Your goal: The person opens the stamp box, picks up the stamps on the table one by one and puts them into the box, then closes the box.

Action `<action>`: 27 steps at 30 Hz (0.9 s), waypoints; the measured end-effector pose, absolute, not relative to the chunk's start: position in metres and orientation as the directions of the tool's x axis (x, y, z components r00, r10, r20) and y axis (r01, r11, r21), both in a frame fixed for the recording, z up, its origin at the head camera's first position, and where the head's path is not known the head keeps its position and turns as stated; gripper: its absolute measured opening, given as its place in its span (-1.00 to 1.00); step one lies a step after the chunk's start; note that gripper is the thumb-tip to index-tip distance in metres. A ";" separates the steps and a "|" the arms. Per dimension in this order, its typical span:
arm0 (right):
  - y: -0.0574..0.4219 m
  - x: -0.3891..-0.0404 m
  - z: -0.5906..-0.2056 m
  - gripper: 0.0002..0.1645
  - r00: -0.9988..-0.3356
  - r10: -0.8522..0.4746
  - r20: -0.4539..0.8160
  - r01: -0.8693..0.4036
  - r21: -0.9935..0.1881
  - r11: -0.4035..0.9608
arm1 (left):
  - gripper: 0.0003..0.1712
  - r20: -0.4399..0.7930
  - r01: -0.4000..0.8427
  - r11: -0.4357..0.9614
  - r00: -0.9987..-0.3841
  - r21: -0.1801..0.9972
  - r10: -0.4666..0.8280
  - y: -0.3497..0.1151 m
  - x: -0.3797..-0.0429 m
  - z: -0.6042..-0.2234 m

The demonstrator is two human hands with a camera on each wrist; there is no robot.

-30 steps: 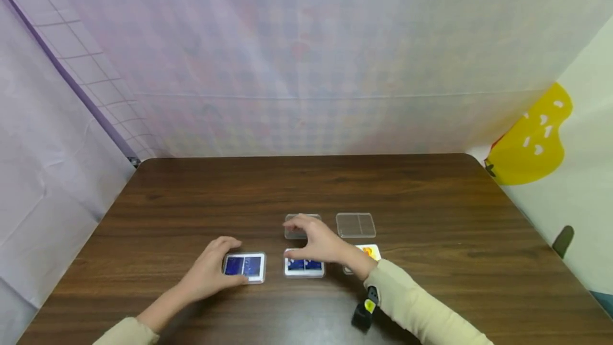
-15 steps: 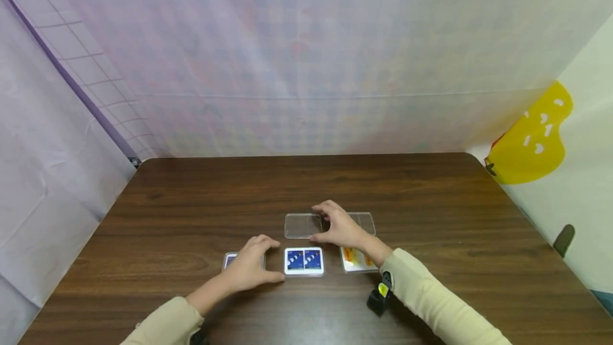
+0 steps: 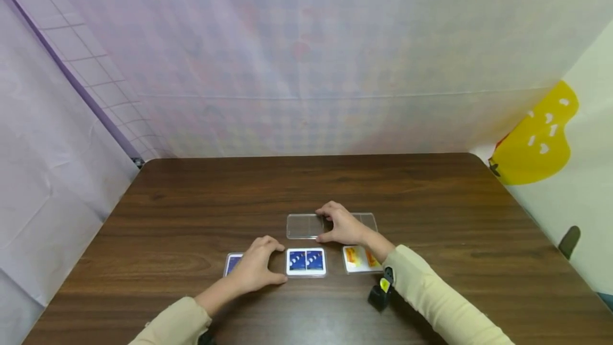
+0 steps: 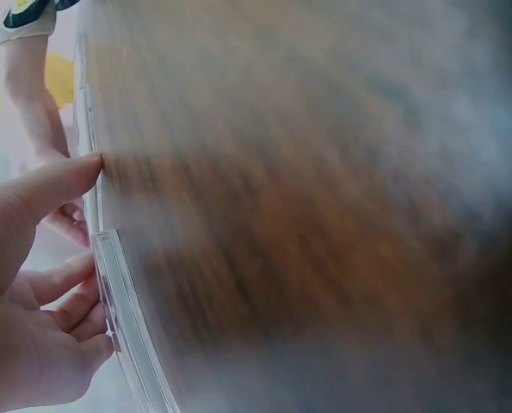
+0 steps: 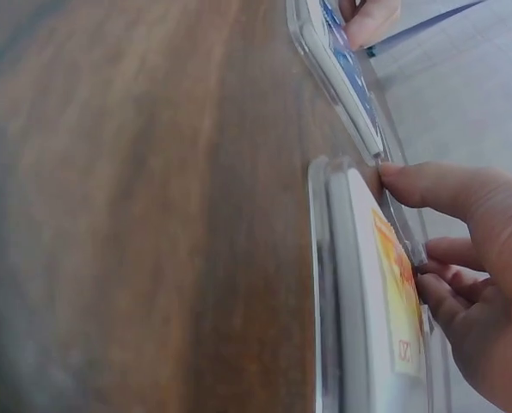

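Observation:
My right hand [image 3: 341, 225] holds the right end of a clear plastic lid [image 3: 301, 226] lying flat, its thumb at the near edge and fingers at the far edge. My left hand [image 3: 256, 268] is spread at the left side of the middle case, which contains white cards with two blue pictures [image 3: 306, 261]; thumb and fingertips are by its corners. Under that hand lies another case with blue cards [image 3: 231, 262], mostly hidden. On the right, a clear case contains white cards with orange-yellow pictures [image 5: 397, 292], close by my right hand in the right wrist view.
A second clear lid [image 3: 367, 221] lies behind the right forearm, partly covered. Everything rests on a dark brown wooden table [image 3: 215, 190]. Pale curtains [image 3: 297, 57] hang behind it, with a yellow shape [image 3: 536, 142] at the right.
My right hand has moved from over the middle cards to the right end of the middle lid. My left hand has moved right, from the left case to the middle one's left side.

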State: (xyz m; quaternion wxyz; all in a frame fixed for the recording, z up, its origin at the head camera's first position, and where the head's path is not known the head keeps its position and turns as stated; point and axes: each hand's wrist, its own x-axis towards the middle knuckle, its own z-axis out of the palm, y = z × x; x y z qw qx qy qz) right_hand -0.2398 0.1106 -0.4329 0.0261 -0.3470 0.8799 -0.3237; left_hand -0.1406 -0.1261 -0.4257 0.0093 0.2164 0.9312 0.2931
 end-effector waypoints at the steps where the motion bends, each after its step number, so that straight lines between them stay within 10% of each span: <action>1: 0.111 -0.240 -0.433 -0.28 -0.756 -0.630 0.177 -0.598 -0.578 0.555 | -0.37 0.110 0.399 0.734 -0.905 0.549 0.410 -0.126 -0.141 -0.426; 27: 0.126 -0.210 -0.427 -0.40 -0.739 -0.609 0.288 -0.632 -0.610 0.478 | -0.48 0.161 0.447 0.720 -0.887 0.530 0.432 -0.125 -0.139 -0.427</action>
